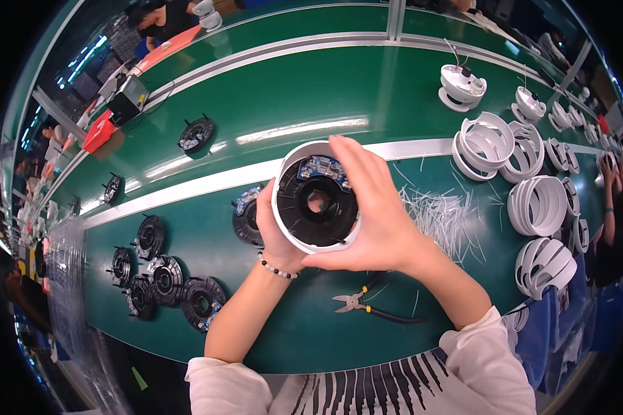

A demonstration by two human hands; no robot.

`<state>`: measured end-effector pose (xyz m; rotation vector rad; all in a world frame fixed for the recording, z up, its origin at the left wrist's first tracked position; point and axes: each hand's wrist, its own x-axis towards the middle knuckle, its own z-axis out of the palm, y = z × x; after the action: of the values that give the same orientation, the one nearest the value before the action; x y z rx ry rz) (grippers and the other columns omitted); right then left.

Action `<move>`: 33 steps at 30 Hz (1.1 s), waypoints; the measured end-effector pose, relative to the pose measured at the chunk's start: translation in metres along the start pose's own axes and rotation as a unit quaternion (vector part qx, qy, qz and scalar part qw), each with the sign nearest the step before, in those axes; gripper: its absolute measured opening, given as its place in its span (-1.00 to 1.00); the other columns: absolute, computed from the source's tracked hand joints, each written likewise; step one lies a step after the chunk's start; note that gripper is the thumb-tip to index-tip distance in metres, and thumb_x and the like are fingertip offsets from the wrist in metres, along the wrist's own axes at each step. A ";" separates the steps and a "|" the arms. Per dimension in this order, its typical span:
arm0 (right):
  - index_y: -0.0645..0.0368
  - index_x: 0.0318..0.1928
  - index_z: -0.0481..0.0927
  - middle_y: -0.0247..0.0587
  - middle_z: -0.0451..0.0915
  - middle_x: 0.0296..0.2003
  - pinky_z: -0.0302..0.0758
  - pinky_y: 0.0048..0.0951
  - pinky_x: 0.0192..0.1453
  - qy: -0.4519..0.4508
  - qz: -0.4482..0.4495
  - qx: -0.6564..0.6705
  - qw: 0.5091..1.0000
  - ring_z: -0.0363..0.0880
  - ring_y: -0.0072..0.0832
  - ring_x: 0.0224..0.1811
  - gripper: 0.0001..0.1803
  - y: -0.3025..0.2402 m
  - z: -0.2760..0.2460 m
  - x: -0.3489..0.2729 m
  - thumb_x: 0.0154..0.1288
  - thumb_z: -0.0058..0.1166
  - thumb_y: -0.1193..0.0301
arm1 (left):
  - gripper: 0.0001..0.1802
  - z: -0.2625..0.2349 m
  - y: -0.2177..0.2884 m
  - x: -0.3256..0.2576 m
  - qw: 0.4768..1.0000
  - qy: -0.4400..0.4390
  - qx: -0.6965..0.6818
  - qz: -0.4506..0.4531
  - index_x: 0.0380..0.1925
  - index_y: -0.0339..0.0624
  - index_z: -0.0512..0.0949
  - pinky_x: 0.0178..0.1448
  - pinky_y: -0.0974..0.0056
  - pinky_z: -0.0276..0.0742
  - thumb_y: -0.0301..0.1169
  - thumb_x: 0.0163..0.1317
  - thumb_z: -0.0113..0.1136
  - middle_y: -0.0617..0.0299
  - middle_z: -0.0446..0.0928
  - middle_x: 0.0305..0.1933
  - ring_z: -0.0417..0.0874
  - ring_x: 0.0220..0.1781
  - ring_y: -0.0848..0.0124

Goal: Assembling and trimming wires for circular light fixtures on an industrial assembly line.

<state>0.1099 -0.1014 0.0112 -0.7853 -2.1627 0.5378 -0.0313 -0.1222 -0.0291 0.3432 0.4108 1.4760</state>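
A white round plastic housing (pixel 282 220) is held up above the green bench between both hands. Inside it sits a black disc (pixel 299 211) with a hole in its middle and a blue circuit board (pixel 323 168) along its upper edge. My left hand (pixel 273 232), with a beaded bracelet at the wrist, grips the housing from the left and below. Around its right side curl the fingers and thumb of my right hand (pixel 375 207). Behind my left hand lies another black disc (pixel 246 220) with a blue board, partly hidden.
Diagonal cutters (pixel 356 302) lie near the front edge. White plastic strips (pixel 444 220) are heaped at right, beside white ring housings (pixel 538 206). Several black discs (pixel 166 279) lie at left. White domed units (pixel 462 86) stand on the far belt, where another black disc (pixel 196 134) rests.
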 end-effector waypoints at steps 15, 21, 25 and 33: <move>0.31 0.21 0.00 0.09 0.10 0.16 0.05 -0.23 0.26 -0.049 0.052 0.082 0.994 0.04 -0.13 0.25 0.22 0.013 0.001 0.002 -0.50 0.43 0.13 | -0.38 -0.015 0.006 0.002 0.976 -0.114 -0.144 -0.121 0.02 -0.17 0.29 0.10 0.10 0.36 0.07 0.14 -0.26 0.03 0.38 -0.01 0.42 0.01 0.17; 0.32 0.21 0.00 0.13 0.05 0.17 0.07 -0.15 0.24 -0.057 0.032 0.025 0.998 0.02 0.00 0.22 0.23 0.012 0.011 0.002 -0.49 0.40 0.08 | -0.47 -0.013 0.001 0.004 0.998 0.014 -0.028 -0.060 -0.05 -0.18 0.36 0.04 0.15 0.40 -0.02 0.19 -0.30 0.10 0.42 -0.07 0.45 -0.06 0.27; 0.34 0.20 -0.01 0.16 0.07 0.14 0.08 -0.16 0.23 -0.066 0.010 0.057 0.996 0.04 0.00 0.21 0.22 0.017 0.009 0.005 -0.48 0.39 0.08 | -0.49 -0.018 0.004 0.005 0.998 0.034 -0.005 -0.048 -0.06 -0.18 0.36 0.05 0.13 0.39 -0.04 0.18 -0.29 0.09 0.43 -0.08 0.45 -0.06 0.25; 0.37 0.21 -0.05 0.05 0.16 0.12 0.09 -0.34 0.24 -0.071 0.133 0.407 0.901 0.12 -0.26 0.20 0.19 0.024 -0.009 0.010 -0.43 0.44 0.27 | -0.43 -0.015 0.019 0.005 0.990 -0.026 -0.041 -0.130 -0.03 -0.16 0.35 0.03 0.00 0.39 0.03 0.15 -0.27 0.06 0.42 -0.08 0.45 -0.03 0.19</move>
<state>0.1207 -0.0762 0.0073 -0.5622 -1.6933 1.5504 -0.0550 -0.1163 -0.0333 0.2512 0.3374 1.2219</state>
